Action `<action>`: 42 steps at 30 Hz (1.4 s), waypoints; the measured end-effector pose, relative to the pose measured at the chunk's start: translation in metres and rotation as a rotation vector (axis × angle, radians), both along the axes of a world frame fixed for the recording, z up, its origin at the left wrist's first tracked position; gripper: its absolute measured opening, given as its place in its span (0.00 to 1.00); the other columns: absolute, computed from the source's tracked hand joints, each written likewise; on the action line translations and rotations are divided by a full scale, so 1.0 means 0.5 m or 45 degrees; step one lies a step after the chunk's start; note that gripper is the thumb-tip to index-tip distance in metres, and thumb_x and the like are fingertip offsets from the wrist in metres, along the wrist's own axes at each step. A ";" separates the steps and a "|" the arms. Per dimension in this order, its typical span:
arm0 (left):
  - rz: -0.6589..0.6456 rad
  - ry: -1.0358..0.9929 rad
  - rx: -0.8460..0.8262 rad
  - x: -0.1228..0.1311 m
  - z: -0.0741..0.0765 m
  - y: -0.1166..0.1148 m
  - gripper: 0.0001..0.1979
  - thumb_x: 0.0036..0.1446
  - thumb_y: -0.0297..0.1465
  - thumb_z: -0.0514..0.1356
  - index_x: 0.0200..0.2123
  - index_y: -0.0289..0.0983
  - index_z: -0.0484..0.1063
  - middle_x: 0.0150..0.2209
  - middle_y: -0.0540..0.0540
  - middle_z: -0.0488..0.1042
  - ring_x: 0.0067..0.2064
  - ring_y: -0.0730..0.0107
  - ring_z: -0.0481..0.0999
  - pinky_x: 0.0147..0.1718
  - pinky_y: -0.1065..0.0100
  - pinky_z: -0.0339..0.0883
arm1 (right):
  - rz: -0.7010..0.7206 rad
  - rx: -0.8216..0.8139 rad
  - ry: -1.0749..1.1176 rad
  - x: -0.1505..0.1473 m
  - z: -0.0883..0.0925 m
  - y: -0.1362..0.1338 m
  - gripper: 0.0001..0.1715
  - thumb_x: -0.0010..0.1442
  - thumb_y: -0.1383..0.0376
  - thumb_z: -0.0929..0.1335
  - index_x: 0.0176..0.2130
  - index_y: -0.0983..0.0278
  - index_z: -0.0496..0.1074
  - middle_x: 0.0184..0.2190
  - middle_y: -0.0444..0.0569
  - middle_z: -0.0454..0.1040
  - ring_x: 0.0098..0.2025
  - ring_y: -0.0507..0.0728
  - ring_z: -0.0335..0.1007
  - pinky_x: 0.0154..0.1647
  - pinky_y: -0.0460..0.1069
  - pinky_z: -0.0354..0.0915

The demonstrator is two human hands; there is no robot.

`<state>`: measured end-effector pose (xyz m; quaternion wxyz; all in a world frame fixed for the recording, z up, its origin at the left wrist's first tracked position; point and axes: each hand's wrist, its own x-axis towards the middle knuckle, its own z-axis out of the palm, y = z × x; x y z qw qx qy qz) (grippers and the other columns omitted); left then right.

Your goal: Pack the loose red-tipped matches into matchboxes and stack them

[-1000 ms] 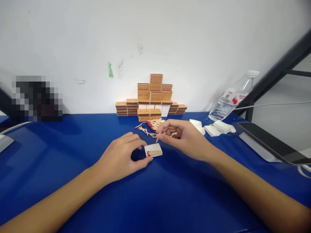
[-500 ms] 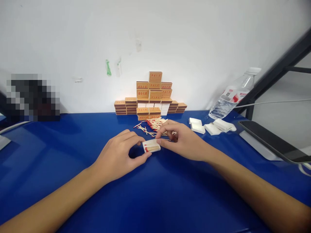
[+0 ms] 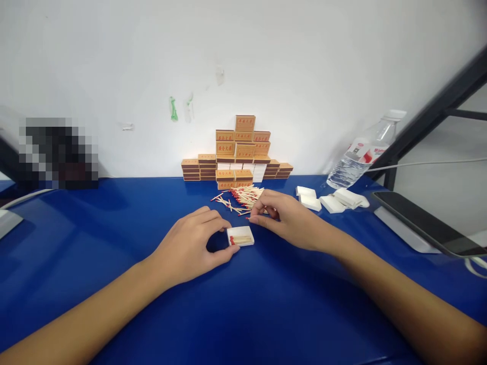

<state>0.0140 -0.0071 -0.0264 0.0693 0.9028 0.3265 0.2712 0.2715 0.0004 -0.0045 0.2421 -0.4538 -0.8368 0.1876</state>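
Observation:
A small white matchbox tray (image 3: 241, 236) with a few red-tipped matches in it lies on the blue table (image 3: 243, 314). My left hand (image 3: 192, 248) grips the tray's left end between thumb and fingers. My right hand (image 3: 283, 218) is just behind and right of the tray, fingers pinched together at the near edge of a loose pile of matches (image 3: 241, 196). What the pinch holds, if anything, I cannot make out.
Orange matchboxes (image 3: 238, 152) are stacked against the white wall. Several empty white trays (image 3: 331, 201) lie to the right, beside a tilted water bottle (image 3: 361, 152). A dark phone (image 3: 428, 223) rests on a stand at the far right. A pixelated dark object sits at the left.
My right hand brought a match to the tray, then drew back toward the match pile. My left hand has kept its hold on the tray.

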 end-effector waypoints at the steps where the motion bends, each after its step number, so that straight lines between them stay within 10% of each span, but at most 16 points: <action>1: -0.001 0.000 -0.001 0.000 0.000 0.000 0.11 0.62 0.37 0.68 0.44 0.39 0.78 0.40 0.46 0.79 0.42 0.60 0.76 0.41 0.60 0.71 | 0.016 -0.002 0.027 -0.011 0.004 -0.010 0.08 0.70 0.61 0.70 0.37 0.61 0.76 0.36 0.45 0.72 0.37 0.54 0.68 0.39 0.50 0.62; 12: -0.142 -0.035 -0.048 0.005 0.003 -0.009 0.11 0.62 0.38 0.68 0.44 0.38 0.78 0.40 0.46 0.80 0.42 0.61 0.76 0.43 0.60 0.72 | 0.019 0.436 -0.102 0.000 -0.044 0.030 0.06 0.70 0.67 0.70 0.47 0.62 0.75 0.45 0.53 0.72 0.49 0.62 0.66 0.52 0.58 0.67; 42: -0.023 -0.011 -0.008 -0.001 0.003 -0.001 0.11 0.62 0.38 0.68 0.44 0.38 0.78 0.40 0.45 0.79 0.42 0.60 0.76 0.42 0.59 0.72 | 0.031 0.116 -0.072 -0.014 0.009 -0.010 0.07 0.72 0.66 0.66 0.39 0.61 0.72 0.40 0.49 0.73 0.42 0.57 0.69 0.44 0.52 0.64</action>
